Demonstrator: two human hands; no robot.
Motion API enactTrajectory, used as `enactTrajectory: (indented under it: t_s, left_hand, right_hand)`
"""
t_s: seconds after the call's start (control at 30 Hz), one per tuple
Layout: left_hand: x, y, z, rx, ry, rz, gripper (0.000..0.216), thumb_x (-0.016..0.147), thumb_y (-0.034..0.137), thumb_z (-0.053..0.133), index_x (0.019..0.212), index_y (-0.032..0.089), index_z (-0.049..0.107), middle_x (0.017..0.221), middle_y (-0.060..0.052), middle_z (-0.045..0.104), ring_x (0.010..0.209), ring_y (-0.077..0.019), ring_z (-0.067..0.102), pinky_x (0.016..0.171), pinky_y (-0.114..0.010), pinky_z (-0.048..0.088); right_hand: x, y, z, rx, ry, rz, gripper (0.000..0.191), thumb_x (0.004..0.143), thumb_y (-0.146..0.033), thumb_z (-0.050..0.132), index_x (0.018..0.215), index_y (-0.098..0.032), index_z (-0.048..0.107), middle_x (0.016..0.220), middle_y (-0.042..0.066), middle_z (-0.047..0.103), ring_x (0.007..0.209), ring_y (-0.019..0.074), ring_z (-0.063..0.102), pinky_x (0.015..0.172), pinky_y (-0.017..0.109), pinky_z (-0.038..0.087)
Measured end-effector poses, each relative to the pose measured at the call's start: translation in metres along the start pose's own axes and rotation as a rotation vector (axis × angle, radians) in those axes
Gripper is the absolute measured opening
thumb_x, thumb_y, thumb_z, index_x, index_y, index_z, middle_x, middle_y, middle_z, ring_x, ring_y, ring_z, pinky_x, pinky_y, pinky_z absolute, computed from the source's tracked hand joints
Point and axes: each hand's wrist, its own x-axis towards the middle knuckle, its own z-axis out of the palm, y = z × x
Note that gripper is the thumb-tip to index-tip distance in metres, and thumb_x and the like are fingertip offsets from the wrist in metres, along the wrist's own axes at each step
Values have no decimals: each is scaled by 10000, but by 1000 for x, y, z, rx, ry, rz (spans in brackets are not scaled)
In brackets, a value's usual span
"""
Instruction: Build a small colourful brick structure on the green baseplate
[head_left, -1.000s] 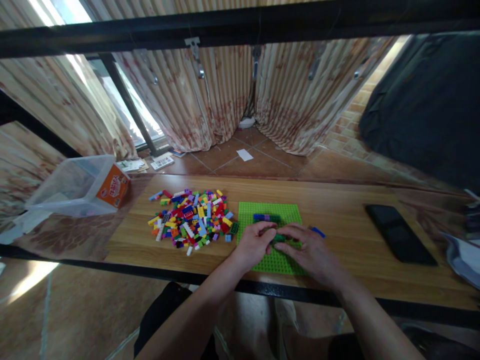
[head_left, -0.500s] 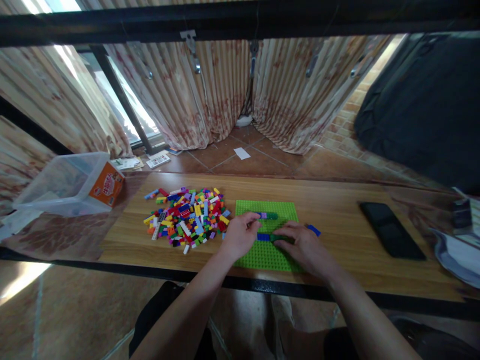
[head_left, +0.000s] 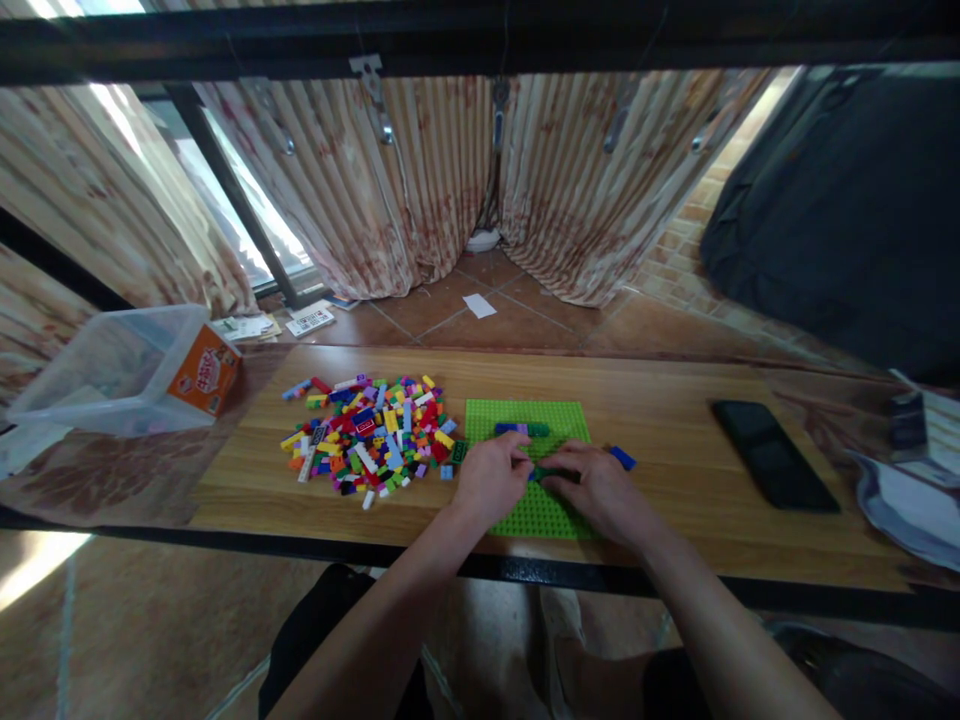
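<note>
A bright green baseplate [head_left: 525, 415] lies on the wooden table [head_left: 675, 420] in front of me. My left hand [head_left: 489, 480] and my right hand [head_left: 600, 490] meet over its middle, fingers pinched together on a small row of dark green and blue bricks [head_left: 546, 473] standing on the plate. A second short row of blue, purple and green bricks [head_left: 521, 429] sits further back on the plate. A heap of loose coloured bricks [head_left: 367, 435] lies just left of the plate. One blue brick [head_left: 622, 457] rests on the table beside my right hand.
A clear plastic tub [head_left: 112, 365] with an orange label stands at the far left. A black phone [head_left: 772, 467] lies at the right, with a grey bag [head_left: 907, 505] beyond it. Black frame bars run above and along the table's near edge.
My left hand reached toward the back row of bricks half a second ago and has come back to meet my right hand at the front row. The view shifted slightly.
</note>
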Motion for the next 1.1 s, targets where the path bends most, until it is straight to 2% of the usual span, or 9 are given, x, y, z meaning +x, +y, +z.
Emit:
enactTrajectory:
  t_s: [0.2,0.33,0.5,0.87,1.1]
  left_hand:
    - [0,7,-1,16,23,-54,319,760,199,677,1079,213,689,890,-39,753,822,-215,680,839,-358,493]
    - [2,10,-1,-25,37,-110,299,742,173,673,1034,225,711,853,-28,748,824,-215,673,830,-353,485]
    - [5,12,0,33,28,-151,290,730,160,668,1004,231,729,846,-33,745,812,-230,673,802,-353,487]
    - [3,12,-2,122,-6,-62,361,754,152,621,1089,238,724,907,-30,752,808,-231,671,815,-354,493]
    - [5,14,-4,215,-42,-22,339,775,189,616,1092,241,725,919,-15,758,825,-212,676,822,-334,504]
  right_hand:
    - [1,1,1,31,1,-10,195,836,-207,609,953,-248,759,890,34,675,838,174,626,790,308,468]
    - [2,2,1,52,4,-8,200,838,-212,611,963,-254,761,891,32,685,820,166,630,775,297,468]
    - [3,2,1,52,-3,5,184,839,-219,612,942,-241,763,890,35,682,822,165,631,784,290,465]
    - [5,3,2,72,3,3,145,797,-191,653,880,-241,761,863,12,701,796,153,643,747,266,458]
    - [7,1,0,33,-27,15,158,789,-193,673,912,-230,766,856,29,695,799,168,640,743,280,458]
